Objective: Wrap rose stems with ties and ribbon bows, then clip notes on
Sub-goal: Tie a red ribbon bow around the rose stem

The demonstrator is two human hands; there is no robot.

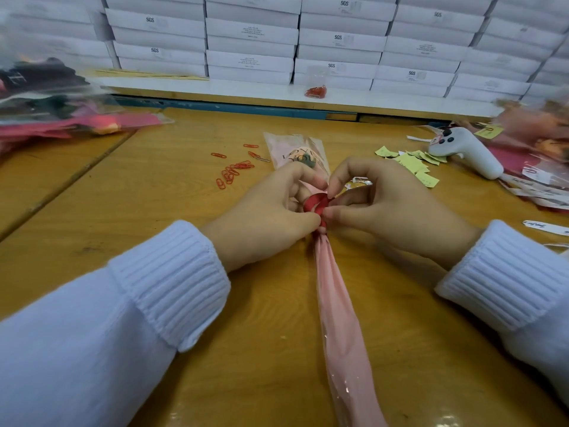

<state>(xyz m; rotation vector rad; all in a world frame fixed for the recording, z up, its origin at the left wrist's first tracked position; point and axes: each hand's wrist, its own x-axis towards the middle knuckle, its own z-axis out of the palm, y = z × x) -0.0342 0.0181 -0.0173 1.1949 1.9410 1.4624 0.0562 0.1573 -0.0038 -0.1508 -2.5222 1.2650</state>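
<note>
Ribbon — red loop — in pinch of left hand and right hand (pink film sleeve)

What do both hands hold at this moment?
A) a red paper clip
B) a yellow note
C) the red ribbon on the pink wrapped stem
C: the left hand and the right hand both pinch the red ribbon looped on the pink wrapped stem.

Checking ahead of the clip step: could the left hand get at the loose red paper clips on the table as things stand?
Probably yes, once it lets go. The red paper clips lie on bare table just beyond the left hand, with nothing between, but that hand is pinching the red ribbon.
</note>
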